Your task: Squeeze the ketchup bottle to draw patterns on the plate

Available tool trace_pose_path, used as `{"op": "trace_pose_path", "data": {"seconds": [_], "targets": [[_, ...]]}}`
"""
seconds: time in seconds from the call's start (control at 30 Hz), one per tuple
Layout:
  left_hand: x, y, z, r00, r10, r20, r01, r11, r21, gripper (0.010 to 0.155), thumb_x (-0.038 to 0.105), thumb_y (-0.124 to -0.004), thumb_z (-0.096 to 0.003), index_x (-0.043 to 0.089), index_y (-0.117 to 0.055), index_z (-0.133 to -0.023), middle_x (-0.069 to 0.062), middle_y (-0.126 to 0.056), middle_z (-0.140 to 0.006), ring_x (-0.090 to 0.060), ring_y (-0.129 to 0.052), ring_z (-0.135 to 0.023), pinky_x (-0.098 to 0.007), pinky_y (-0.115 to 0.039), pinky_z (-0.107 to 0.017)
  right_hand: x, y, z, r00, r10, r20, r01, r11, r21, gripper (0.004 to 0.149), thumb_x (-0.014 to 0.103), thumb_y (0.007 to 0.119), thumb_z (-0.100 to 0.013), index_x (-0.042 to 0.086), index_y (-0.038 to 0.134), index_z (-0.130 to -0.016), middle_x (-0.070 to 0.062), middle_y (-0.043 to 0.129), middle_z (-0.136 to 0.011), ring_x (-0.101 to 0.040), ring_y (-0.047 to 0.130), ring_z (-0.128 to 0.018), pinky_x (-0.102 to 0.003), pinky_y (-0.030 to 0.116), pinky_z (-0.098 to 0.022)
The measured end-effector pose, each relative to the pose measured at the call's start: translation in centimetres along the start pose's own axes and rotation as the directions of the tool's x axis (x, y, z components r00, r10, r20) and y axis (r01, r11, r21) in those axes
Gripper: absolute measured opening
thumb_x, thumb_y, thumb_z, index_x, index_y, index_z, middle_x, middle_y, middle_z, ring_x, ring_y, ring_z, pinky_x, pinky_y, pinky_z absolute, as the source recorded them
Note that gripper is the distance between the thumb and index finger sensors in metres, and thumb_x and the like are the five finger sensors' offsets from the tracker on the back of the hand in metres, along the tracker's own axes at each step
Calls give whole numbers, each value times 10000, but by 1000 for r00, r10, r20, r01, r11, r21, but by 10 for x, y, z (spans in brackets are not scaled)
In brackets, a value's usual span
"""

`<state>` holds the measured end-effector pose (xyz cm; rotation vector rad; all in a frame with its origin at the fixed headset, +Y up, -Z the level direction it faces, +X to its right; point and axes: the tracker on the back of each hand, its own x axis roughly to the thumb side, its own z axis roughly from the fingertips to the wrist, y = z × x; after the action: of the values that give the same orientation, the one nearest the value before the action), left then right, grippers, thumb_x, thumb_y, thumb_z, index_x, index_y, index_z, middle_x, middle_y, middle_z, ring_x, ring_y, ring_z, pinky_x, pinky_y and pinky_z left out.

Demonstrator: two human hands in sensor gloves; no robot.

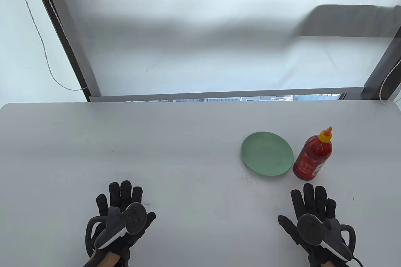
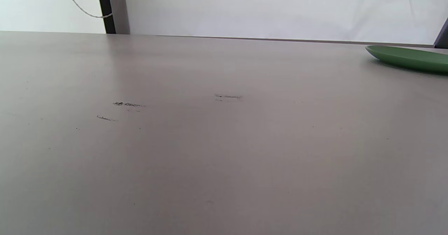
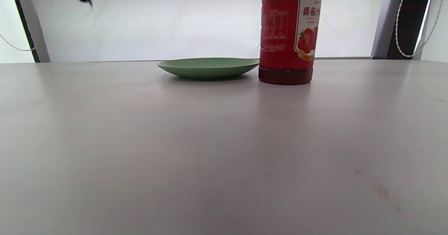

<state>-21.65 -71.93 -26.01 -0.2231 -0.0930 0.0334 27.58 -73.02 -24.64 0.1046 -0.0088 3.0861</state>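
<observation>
The ketchup bottle (image 3: 287, 35) carries the only lettering in view: a label (image 3: 308, 21) on its red body, headed by white Chinese characters of which 番茄 can be read, the following character being cut by the curve of the bottle, above a picture of a tomato. A block of fine white print to the left of that label on the same bottle is too small to read; in the table view the label on the bottle (image 1: 313, 157) shows pale marks that cannot be made out
</observation>
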Motion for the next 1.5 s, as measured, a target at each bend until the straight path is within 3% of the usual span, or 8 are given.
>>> {"op": "trace_pose_path", "data": {"seconds": [0.53,0.67,0.73,0.9,1.03,1.13,1.43,1.5], "targets": [[-4,4,1,1000,21,-2,-21,1000,24,839,612,-511,-562,135,-175,-1166,-260,-44,-1214,-510,9,-1047,-745,-39,-627,0,-1,-1,1000,-19,-5,19,1000,-21,889,698,570,-617,141,291,-1250,-299,99,-1282,-546,87,-1108,-703,201,-768],[-2,6,0,999,35,28,-36,998,43,831,607,-510,-565,134,-186,-1167,-261,-52,-1217,-513,-3,-1052,-745,-47,-630,5,3,-8,998,-61,22,61,998,-29,871,671,619,-631,127,335,-1250,-307,157,-1292,-550,137,-1122,-706,230,-775],[-2,5,0,999,29,31,-31,998,49,830,605,-513,-564,134,-193,-1168,-261,-61,-1218,-514,-13,-1055,-746,-51,-631,12,4,-21,997,-80,20,81,996,-39,860,651,662,-628,125,371,-1243,-304,207,-1298,-545,186,-1136,-698,274,-793],[-6,4,-3,998,54,25,-55,998,23,824,602,-511,-567,135,-197,-1169,-262,-60,-1219,-514,-13,-1057,-745,-50,-632,41,-1,-80,1000,16,17,-15,998,-67,812,608,738,-610,142,462,-1215,-271,396,-1294,-511,397,-1159,-643,466,-830],[-7,4,-3,999,33,26,-34,999,13,823,606,-505,-568,134,-199,-1169,-266,-65,-1217,-519,-21,-1054,-747,-60,-630,63,14,-132,995,95,-21,-94,995,30,754,572,798,-591,166,555,-1179,-234,559,-1257,-459,582,-1133,-594,581,-814],[-10,8,-1,999,46,24,-47,998,34,825,609,-501,-569,136,-193,-1171,-266,-59,-1218,-519,-18,-1055,-747,-60,-631,73,22,-154,979,197,-48,-196,980,20,709,547,817,-587,185,601,-1156,-208,636,-1230,-431,659,-1109,-578,624,-798],[-13,10,-1,998,61,20,-62,998,27,823,606,-500,-571,131,-196,-1171,-266,-59,-1218,-518,-17,-1055,-747,-61,-632,71,43,-181,974,202,-104,-184,969,162,654,543,807,-596,194,652,-1126,-191,709,-1187,-408,764,-1058,-595,644,-781],[-12,10,-1,998,62,19,-63,998,30,826,604,-499,-572,127,-188,-1169,-266,-57,-1217,-517,-17,-1056,-746,-60,-632,71,43,-181,977,193,-92,-181,975,129,650,539,810,-591,193,663,-1121,-194,716,-1180,-405,774,-1048,-597,646,-779]]}}
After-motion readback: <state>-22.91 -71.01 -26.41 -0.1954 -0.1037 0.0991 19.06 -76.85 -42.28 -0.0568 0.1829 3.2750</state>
